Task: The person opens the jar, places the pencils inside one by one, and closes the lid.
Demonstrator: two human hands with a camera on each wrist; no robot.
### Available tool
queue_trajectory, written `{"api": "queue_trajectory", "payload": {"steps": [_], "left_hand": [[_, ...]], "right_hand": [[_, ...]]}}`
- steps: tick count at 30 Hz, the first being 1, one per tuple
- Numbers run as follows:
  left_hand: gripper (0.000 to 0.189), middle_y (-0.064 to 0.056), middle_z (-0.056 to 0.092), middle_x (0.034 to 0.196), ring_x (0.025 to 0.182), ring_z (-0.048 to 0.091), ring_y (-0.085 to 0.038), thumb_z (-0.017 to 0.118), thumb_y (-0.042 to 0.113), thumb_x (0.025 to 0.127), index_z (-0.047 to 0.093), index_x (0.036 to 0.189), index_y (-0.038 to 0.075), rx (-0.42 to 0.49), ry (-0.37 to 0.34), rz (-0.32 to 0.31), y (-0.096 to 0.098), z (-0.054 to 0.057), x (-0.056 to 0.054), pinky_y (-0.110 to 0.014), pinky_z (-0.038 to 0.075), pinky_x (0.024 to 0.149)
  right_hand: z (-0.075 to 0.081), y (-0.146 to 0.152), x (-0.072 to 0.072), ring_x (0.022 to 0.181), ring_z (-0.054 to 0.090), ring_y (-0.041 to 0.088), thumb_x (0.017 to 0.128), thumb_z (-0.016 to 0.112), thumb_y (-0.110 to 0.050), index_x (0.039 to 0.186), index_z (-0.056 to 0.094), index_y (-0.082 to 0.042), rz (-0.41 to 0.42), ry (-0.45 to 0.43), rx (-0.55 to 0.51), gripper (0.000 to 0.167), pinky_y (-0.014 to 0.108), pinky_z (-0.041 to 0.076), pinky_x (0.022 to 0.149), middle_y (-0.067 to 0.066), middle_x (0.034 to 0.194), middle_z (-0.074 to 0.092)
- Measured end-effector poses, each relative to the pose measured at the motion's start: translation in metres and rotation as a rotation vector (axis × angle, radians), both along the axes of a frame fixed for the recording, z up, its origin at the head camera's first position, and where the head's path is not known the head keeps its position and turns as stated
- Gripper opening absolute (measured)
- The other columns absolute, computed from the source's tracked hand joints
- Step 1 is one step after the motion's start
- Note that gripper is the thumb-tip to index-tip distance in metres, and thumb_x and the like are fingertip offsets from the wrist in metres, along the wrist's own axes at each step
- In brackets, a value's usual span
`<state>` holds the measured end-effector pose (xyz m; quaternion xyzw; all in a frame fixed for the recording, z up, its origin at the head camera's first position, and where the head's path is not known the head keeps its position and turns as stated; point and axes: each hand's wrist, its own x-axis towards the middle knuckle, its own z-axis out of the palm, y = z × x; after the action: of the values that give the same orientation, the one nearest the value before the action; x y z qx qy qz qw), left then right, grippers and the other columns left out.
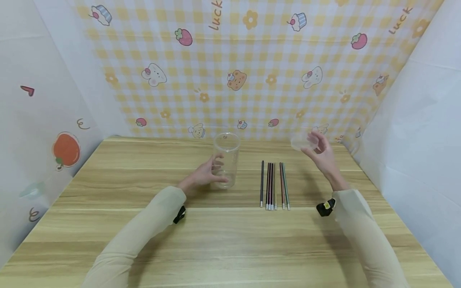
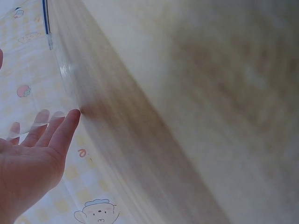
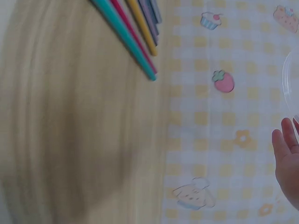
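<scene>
A tall see-through plastic jar [image 1: 231,162] with an open top stands upright on the wooden table. My left hand [image 1: 204,174] holds it low on its left side, thumb in front and fingers behind. In the left wrist view the left hand [image 2: 35,163] has its fingers spread against the clear wall. Above the table at the right, my right hand [image 1: 323,157] pinches a clear round lid [image 1: 298,143] by its edge. Only part of that lid [image 3: 291,86] shows in the right wrist view. Between the hands lie several pencils [image 1: 271,186], roughly parallel, their eraser ends towards me.
A yellow checked cloth [image 1: 216,104] with cartoon prints hangs along the back edge of the wooden table [image 1: 230,248]. White sheets [image 1: 425,100] close off both sides. Each wrist carries a small black camera [image 1: 325,207].
</scene>
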<state>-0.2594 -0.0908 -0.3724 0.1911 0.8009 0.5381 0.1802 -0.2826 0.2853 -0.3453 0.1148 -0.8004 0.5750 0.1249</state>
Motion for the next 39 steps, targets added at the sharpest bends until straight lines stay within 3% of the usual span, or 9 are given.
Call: {"api": "queue_trajectory", "payload": {"steps": [9, 18, 20, 27, 32, 36, 39], "left_hand": [[0.079, -0.024, 0.028, 0.135, 0.121, 0.029, -0.039, 0.07, 0.01, 0.075, 0.018, 0.135, 0.011, 0.007, -0.009, 0.008, 0.0, -0.002, -0.001, -0.048, 0.024, 0.099], [0.083, -0.022, 0.027, 0.136, 0.122, 0.029, -0.036, 0.072, 0.017, 0.074, 0.018, 0.136, 0.013, -0.007, -0.011, -0.004, 0.0, -0.003, -0.004, -0.046, 0.024, 0.099], [0.084, -0.022, 0.027, 0.136, 0.122, 0.029, -0.037, 0.073, 0.018, 0.073, 0.018, 0.136, 0.013, -0.002, -0.015, -0.005, -0.001, -0.004, -0.004, -0.046, 0.024, 0.099], [0.084, -0.017, 0.03, 0.136, 0.121, 0.031, -0.033, 0.073, 0.016, 0.073, 0.017, 0.137, 0.018, -0.01, 0.004, 0.023, -0.002, -0.03, -0.021, -0.047, 0.025, 0.099], [0.083, -0.013, 0.033, 0.134, 0.12, 0.034, -0.03, 0.073, 0.018, 0.072, 0.019, 0.135, 0.021, -0.018, 0.019, 0.044, -0.002, -0.032, -0.021, -0.045, 0.027, 0.098], [0.081, -0.014, 0.033, 0.134, 0.12, 0.034, -0.03, 0.073, 0.017, 0.073, 0.019, 0.134, 0.022, -0.022, 0.018, 0.037, -0.001, -0.03, -0.02, -0.044, 0.028, 0.098], [0.081, -0.018, 0.031, 0.135, 0.121, 0.032, -0.033, 0.072, 0.015, 0.074, 0.018, 0.135, 0.019, -0.012, 0.01, 0.019, -0.001, -0.023, -0.016, -0.046, 0.026, 0.098]], "right_hand": [[-0.028, 0.024, 0.001, 0.119, 0.033, 0.026, 0.08, 0.066, -0.026, 0.134, 0.029, -0.003, -0.104, -0.078, 0.089, 0.069, 0.041, 0.028, 0.097, 0.016, 0.133, 0.035], [-0.051, 0.046, -0.001, 0.12, 0.029, 0.035, 0.082, 0.062, -0.033, 0.135, 0.025, 0.001, -0.135, -0.164, 0.158, 0.073, 0.046, 0.028, 0.097, 0.02, 0.136, 0.029], [-0.054, 0.05, 0.0, 0.121, 0.027, 0.037, 0.082, 0.061, -0.035, 0.136, 0.022, 0.001, -0.132, -0.189, 0.18, 0.076, 0.049, 0.028, 0.096, 0.021, 0.137, 0.027], [-0.059, 0.054, 0.001, 0.117, 0.03, 0.038, 0.081, 0.06, -0.043, 0.137, 0.02, 0.0, -0.157, -0.292, 0.23, 0.081, 0.05, 0.03, 0.093, 0.02, 0.138, 0.025], [-0.06, 0.058, 0.002, 0.109, 0.035, 0.035, 0.082, 0.058, -0.042, 0.135, 0.021, 0.004, -0.129, -0.33, 0.276, 0.079, 0.044, 0.033, 0.085, 0.024, 0.13, 0.031], [-0.061, 0.06, 0.002, 0.11, 0.033, 0.039, 0.083, 0.055, -0.044, 0.136, 0.016, 0.007, -0.078, -0.366, 0.322, 0.082, 0.05, 0.03, 0.09, 0.028, 0.129, 0.029], [-0.061, 0.061, 0.0, 0.114, 0.031, 0.042, 0.083, 0.056, -0.043, 0.136, 0.015, 0.008, -0.056, -0.387, 0.359, 0.084, 0.052, 0.027, 0.094, 0.03, 0.131, 0.026]]}}
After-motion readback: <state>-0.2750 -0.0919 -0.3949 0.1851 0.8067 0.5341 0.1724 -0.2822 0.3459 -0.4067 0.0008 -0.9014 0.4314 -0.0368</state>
